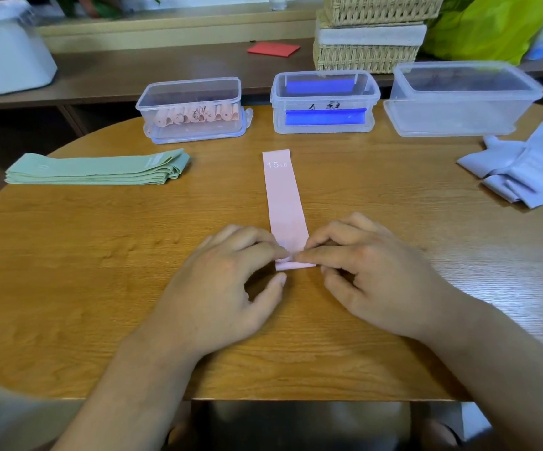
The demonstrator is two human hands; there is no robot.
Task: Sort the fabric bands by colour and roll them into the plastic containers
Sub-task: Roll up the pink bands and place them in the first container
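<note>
Left hand (227,288) and right hand (377,278) pinch pink band (283,196) end, fingertips together, to start roll. Rest lies flat beyond fingers, ready for rolling.

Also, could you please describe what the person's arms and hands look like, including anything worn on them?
Both the left hand and the right hand are bare: no gloves, rings or nail polish show, and no watch or bracelet either. The left forearm and the right forearm are uncovered as far as the frame's edge, with no sleeve in view.
</note>
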